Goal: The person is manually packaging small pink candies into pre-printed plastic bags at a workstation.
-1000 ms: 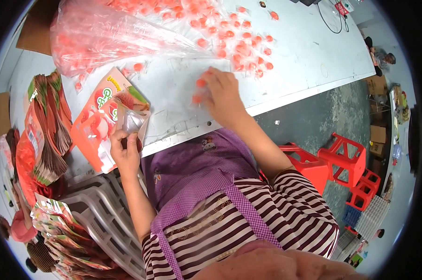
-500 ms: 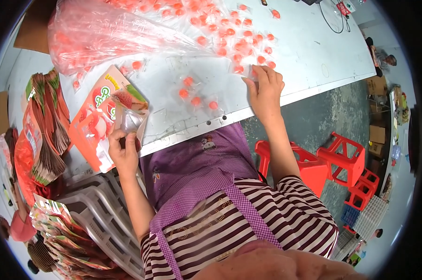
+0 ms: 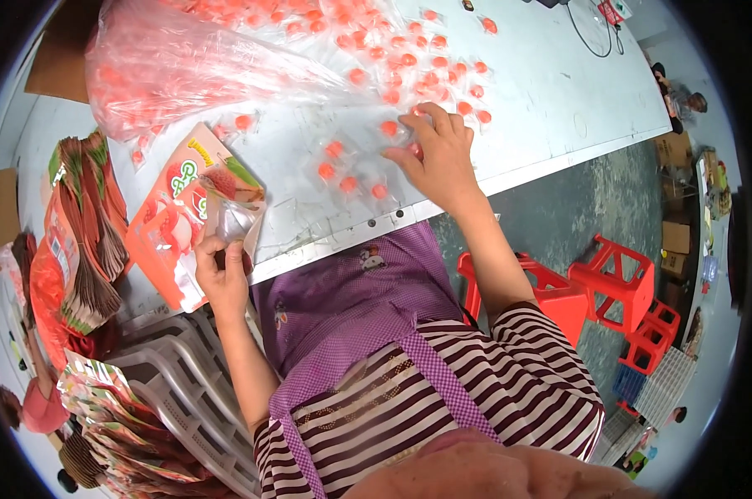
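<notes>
At the table's near edge, my left hand (image 3: 224, 279) pinches the lower right edge of a flat red printed pouch (image 3: 161, 223), whose clear part shows above my fingers. My right hand (image 3: 444, 158) is curved low over the tabletop, thumb and forefinger apart. Between them and just beyond lie individually wrapped red candies (image 3: 389, 128), one partly hidden by the hand. Several more wrapped candies (image 3: 348, 184) lie in a loose group to the left of it, between my two hands. Farther back, a large clear plastic bag (image 3: 201, 71) spills a heap of the same candies (image 3: 409, 60).
Bundled pouches (image 3: 85, 224) stand at the left, and more pouches (image 3: 126, 416) are stacked below them. A grey plastic chair (image 3: 172, 366) is beside me. Red stools (image 3: 613, 279) stand to my right on the green floor. A black cable (image 3: 588, 37) lies on the table's far right.
My right hand has slid left from the edge of the candy heap, with a few wrapped candies moving along the table with it. My left hand still pinches the pouch.
</notes>
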Demonstrator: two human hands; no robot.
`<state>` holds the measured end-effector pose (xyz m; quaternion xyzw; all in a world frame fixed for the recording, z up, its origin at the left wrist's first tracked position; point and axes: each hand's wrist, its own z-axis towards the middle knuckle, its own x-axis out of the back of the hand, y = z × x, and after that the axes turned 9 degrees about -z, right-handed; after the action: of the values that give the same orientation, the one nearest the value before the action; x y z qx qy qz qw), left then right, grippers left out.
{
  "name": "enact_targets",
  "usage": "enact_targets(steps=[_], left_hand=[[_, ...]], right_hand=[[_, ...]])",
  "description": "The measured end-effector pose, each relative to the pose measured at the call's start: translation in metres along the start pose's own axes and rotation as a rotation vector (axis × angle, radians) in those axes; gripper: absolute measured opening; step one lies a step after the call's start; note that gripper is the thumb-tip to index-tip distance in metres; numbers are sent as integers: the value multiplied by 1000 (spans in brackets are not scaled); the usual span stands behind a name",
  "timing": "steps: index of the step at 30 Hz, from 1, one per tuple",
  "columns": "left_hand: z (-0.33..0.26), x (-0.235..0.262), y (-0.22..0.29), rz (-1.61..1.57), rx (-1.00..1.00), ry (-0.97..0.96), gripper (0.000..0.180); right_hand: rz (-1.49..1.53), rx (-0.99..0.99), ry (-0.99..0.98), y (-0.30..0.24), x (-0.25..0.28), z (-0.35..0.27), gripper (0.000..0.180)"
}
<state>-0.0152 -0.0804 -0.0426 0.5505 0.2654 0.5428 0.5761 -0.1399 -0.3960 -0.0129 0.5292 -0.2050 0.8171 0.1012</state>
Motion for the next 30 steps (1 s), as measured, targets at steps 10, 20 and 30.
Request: enact_targets(steps=[10,20,30], left_hand=[[-2,2,3,-21,25,-22,12],[1,-1,8,23,-8,-16,14],[0,0,3,27,-12,19,19]], right_hand=[[372,146,7,-65,-19,1,45],[-57,9,62,-5,-17,20,34],[238,81,142,-13,-5,24,37]])
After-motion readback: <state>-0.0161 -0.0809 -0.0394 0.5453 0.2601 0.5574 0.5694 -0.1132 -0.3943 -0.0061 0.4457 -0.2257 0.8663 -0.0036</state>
